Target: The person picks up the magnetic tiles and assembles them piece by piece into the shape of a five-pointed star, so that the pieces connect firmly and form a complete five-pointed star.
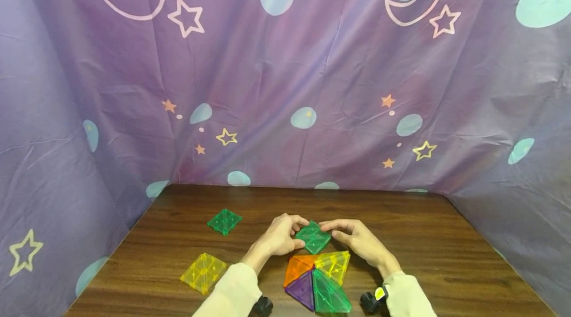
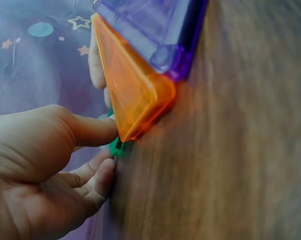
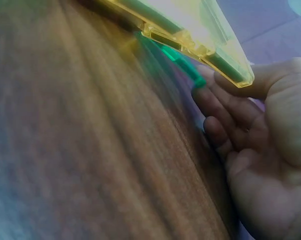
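Note:
Just beyond a joined cluster, a translucent green magnetic tile [image 1: 314, 237] lies as a diamond between both hands. My left hand [image 1: 282, 235] pinches its left side, thumb nearer me and fingers at the far edge. Opposite, my right hand [image 1: 359, 242] holds the right side between index finger and thumb. The cluster's tiles meet at one point: orange [image 1: 294, 268], yellow [image 1: 334, 265], purple [image 1: 302, 289] and a green triangle [image 1: 329, 297]. In the left wrist view the orange tile [image 2: 133, 95] hides most of the held one; in the right wrist view only its green edge [image 3: 183, 65] shows.
On the left of the wooden table [image 1: 401, 213] lie a separate green tile [image 1: 225, 221] at the back and a yellow tile [image 1: 203, 273] closer to me, beside the left sleeve [image 1: 236, 292]. A patterned purple cloth [image 1: 267, 84] hangs behind and along both sides.

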The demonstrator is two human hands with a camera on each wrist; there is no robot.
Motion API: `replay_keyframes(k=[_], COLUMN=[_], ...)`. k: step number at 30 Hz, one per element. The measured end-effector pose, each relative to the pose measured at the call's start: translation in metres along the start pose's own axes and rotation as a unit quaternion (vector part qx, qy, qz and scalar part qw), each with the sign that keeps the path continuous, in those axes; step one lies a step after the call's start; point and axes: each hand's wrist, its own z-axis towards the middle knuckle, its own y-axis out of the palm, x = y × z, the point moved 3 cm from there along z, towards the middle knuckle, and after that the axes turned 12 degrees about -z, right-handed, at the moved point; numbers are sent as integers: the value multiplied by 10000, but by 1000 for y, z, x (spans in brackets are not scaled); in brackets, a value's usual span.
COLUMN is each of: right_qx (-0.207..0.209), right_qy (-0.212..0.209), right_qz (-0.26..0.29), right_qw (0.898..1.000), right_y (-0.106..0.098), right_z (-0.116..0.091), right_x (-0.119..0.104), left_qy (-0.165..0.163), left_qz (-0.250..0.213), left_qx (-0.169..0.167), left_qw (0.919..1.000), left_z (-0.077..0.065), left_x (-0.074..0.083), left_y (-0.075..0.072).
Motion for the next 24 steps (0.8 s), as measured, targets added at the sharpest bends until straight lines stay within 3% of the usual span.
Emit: replay_keyframes(k=[5,7,12,15,20,24], right_qx=[185,200,198,314,436,510], right_qy=[-25,43,290,417,601,630], right_qz=[106,94,29,13,201,28], right_qw=[9998,9997,9994,9986,9970,9967], right_y=[1,1,1,0,-1,-2], right_z=[2,2,1,0,-1,-1], right_x=[-1,-1,-1,1,4,4], left_qy=[52,317,293,19,-313,-698], left_qz=[43,139,-160,-603,-1173,-1736], left_qx=[121,225,251,281,600,1018], left_qw=[9999,9991,9991,9978,9908,9771], left_z=[1,6,6,1,1,0], left_x=[-2,-17,-17,1,4,1], left_y=[1,6,9,4,4,2])
